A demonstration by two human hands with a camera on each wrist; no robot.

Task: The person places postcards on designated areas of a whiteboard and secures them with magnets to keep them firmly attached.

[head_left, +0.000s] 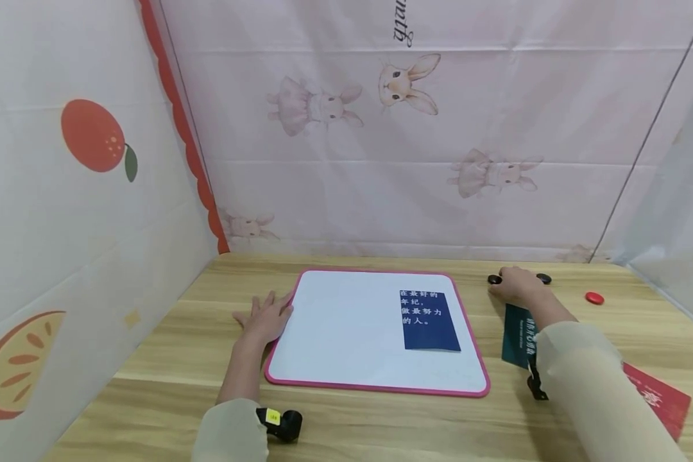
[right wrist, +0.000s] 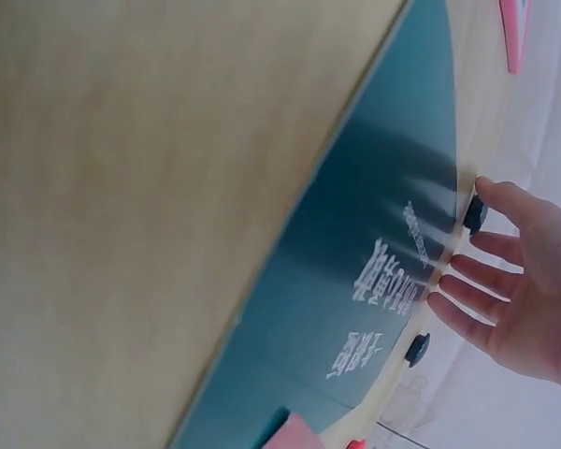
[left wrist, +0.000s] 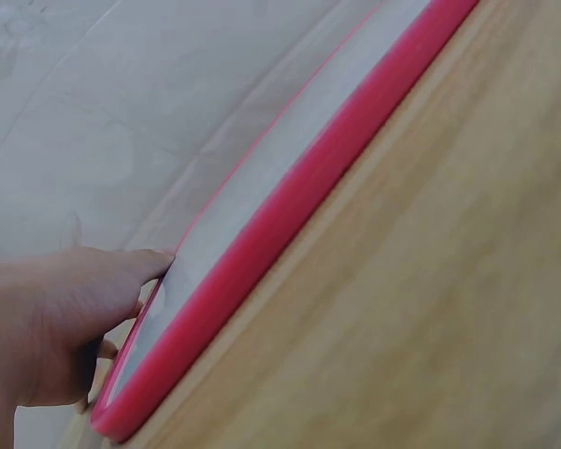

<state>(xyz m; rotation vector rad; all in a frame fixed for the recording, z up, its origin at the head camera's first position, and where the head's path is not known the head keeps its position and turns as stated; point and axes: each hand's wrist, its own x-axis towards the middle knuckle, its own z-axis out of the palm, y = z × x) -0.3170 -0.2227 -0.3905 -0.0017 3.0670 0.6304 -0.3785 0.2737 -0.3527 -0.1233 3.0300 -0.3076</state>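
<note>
A whiteboard with a pink frame lies on the table, a dark blue card with white writing on its right part. My left hand rests at the board's left edge, fingers spread; in the left wrist view its thumb touches the pink frame. Farther right, my right hand has its thumb and index finger at either side of a round black magnet, pinching it on the table. Its other fingers are extended over the edge of a dark green card with white writing.
A second black magnet sits just right of my right hand, and a red magnet lies farther right. A red card is partly hidden by my right sleeve. Printed cloth walls border the wooden table at the back and sides.
</note>
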